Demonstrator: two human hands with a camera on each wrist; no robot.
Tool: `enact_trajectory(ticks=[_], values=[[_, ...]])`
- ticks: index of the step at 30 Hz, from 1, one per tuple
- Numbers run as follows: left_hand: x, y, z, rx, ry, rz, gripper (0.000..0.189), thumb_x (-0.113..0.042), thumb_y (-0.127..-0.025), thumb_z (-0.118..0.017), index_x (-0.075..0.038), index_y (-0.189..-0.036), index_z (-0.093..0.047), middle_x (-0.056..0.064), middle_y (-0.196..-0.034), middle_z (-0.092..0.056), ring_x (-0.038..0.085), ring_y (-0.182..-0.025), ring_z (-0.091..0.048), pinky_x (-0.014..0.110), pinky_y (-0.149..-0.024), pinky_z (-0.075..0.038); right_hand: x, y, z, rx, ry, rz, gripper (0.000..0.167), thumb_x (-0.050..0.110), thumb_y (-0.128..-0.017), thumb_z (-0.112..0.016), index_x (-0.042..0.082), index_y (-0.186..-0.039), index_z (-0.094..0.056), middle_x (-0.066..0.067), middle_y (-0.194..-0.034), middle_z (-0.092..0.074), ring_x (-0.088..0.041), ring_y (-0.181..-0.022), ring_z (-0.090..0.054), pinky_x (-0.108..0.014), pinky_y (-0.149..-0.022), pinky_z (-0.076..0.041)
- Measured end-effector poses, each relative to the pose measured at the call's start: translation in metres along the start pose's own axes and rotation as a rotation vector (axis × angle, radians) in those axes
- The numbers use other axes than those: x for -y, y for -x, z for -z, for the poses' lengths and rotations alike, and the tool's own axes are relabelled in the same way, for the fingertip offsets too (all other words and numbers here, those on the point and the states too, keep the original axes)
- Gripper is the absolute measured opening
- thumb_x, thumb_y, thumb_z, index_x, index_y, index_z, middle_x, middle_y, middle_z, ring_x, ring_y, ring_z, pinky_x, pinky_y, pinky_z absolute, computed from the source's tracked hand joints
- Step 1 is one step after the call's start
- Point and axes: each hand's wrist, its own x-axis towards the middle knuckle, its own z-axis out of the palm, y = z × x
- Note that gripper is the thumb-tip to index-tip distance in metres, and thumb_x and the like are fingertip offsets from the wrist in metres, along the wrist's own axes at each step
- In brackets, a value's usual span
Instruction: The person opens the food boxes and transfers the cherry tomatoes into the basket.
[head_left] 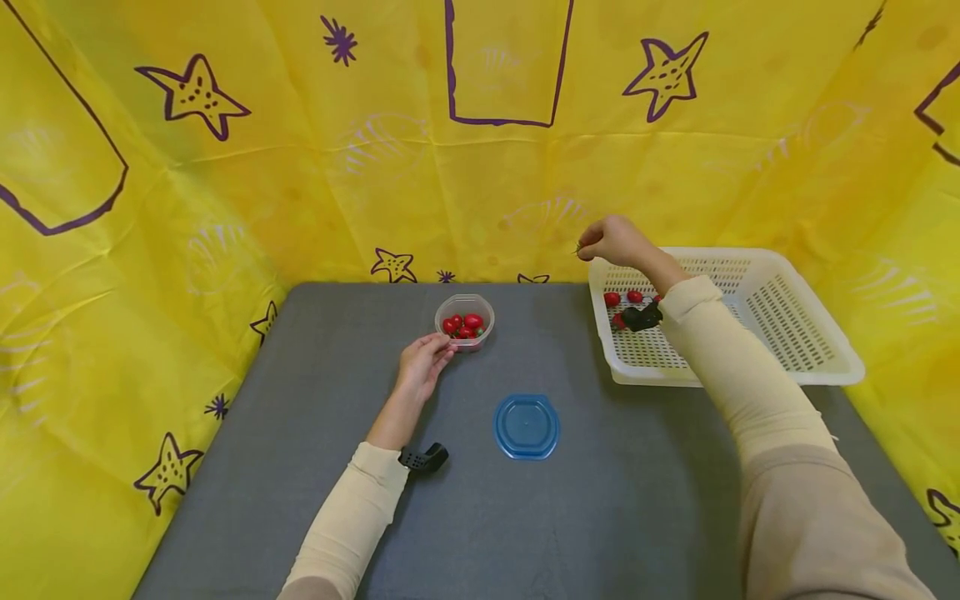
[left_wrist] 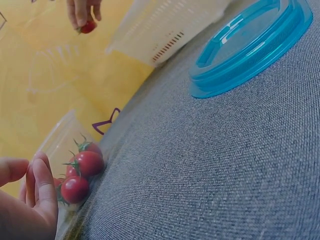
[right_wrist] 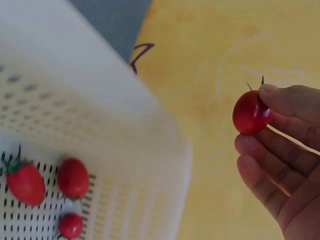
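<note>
My right hand (head_left: 617,241) pinches a red cherry tomato (right_wrist: 250,113) with a green stem between thumb and fingers, raised in the air by the white basket's left end. With thumb and fingertips, my left hand (head_left: 424,365) grips the near left rim of a small clear plastic container (head_left: 487,310). Several red cherry tomatoes (left_wrist: 89,164), with green stems, lie inside that container on the table. The white perforated basket (head_left: 806,333) holds more cherry tomatoes (right_wrist: 73,178) at its left end; my right forearm hides part of it in the head view.
A blue round lid (head_left: 527,427) lies flat on the grey cloth-covered table (head_left: 592,500), nearer to me than the container. Behind the table hangs a yellow patterned curtain (head_left: 480,200). Each wrist carries a black camera mount (head_left: 426,458).
</note>
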Motion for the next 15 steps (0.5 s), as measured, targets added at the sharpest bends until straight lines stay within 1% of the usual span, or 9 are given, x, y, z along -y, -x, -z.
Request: enact_trajectory(ticks=[3,7,12,15], values=[[-0.001,0.001,0.000,0.020,0.029,0.003,0.004,-0.004,-0.095,-0.059,-0.006,-0.095,-0.056,-0.002,-0.072,-0.068,0.007,-0.066,-0.066,0.017,-0.067,-0.056,-0.006,0.005,0.004,0.000,0.008,-0.018,0.029,0.014,-0.092,-0.065,-0.007,-0.112,-0.066,-0.025,-0.107,-0.070,-0.040,-0.101,-0.064,-0.054,-0.095,-0.048],[-0.002,0.002,-0.001,0.038,0.045,-0.006,0.007,-0.002,-0.095,-0.058,-0.007,-0.094,-0.054,-0.003,-0.070,-0.066,0.006,-0.064,-0.065,0.016,-0.065,-0.055,-0.017,0.010,0.007,-0.001,0.019,-0.039,0.030,0.013,-0.092,-0.064,-0.008,-0.113,-0.065,-0.027,-0.108,-0.069,-0.042,-0.102,-0.063,-0.054,-0.094,-0.048],[-0.001,0.002,-0.002,0.025,0.046,-0.004,0.003,-0.002,-0.095,-0.057,-0.005,-0.097,-0.056,-0.002,-0.070,-0.067,0.006,-0.064,-0.065,0.017,-0.064,-0.055,-0.030,0.017,0.011,-0.006,0.041,-0.059,0.029,0.012,-0.093,-0.063,-0.010,-0.110,-0.066,-0.026,-0.102,-0.070,-0.043,-0.099,-0.063,-0.054,-0.092,-0.048],[-0.001,0.002,-0.002,0.022,0.039,-0.012,0.004,-0.001,-0.096,-0.055,-0.004,-0.097,-0.056,-0.002,-0.071,-0.066,0.006,-0.064,-0.065,0.017,-0.064,-0.055,-0.039,0.021,0.012,-0.005,0.067,-0.073,0.028,0.013,-0.092,-0.063,-0.010,-0.108,-0.066,-0.026,-0.100,-0.071,-0.041,-0.097,-0.064,-0.054,-0.090,-0.048]])
